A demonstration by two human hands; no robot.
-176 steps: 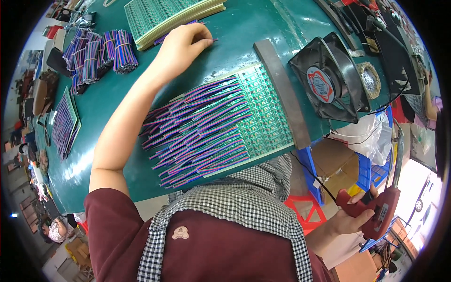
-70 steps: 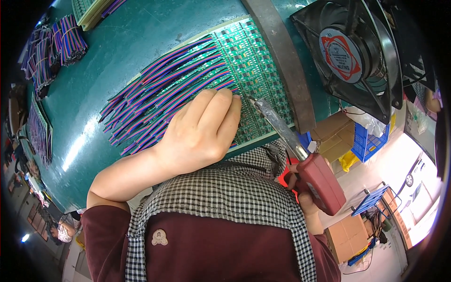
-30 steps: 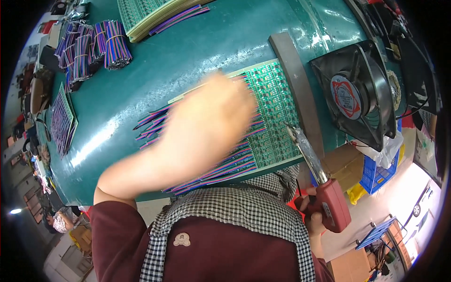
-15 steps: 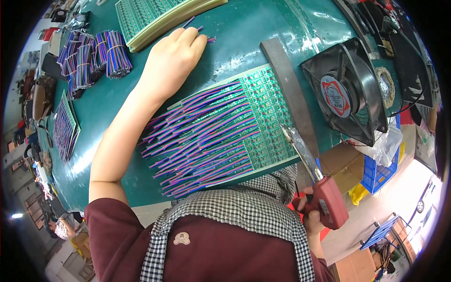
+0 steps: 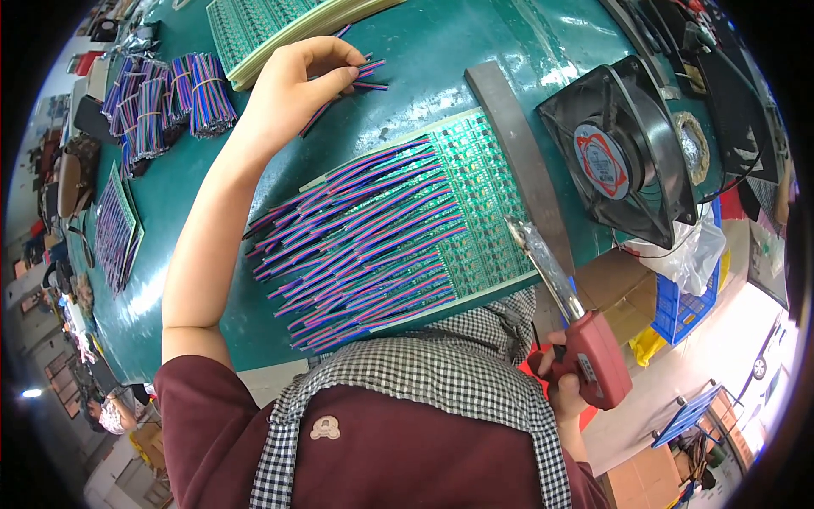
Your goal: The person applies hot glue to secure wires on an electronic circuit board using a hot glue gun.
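My left hand (image 5: 292, 89) is above the far part of the green table, thumb and index finger pinched on a short multicoloured ribbon wire (image 5: 373, 64). More loose wire ends lie beside and under the fingers. Low on the right, my right hand (image 5: 566, 397) grips a red soldering gun (image 5: 599, 360). Its long metal barrel points up and left, and the tip is over the right edge of a green circuit board panel (image 5: 483, 195). Rows of ribbon wires (image 5: 365, 233) run leftward from the panel.
A dark metal bar (image 5: 519, 153) lies along the panel's right side. Right of it stand a black fan (image 5: 623, 161) and a ring-shaped roll (image 5: 694, 148). Farther off are a stack of boards (image 5: 263, 34) and tied wire bundles (image 5: 210, 93). A wired board (image 5: 117, 225) sits at far left.
My left hand has turned, its thumb and index finger now showing in a pinch with the wire between them. The right hand and soldering gun have barely moved.
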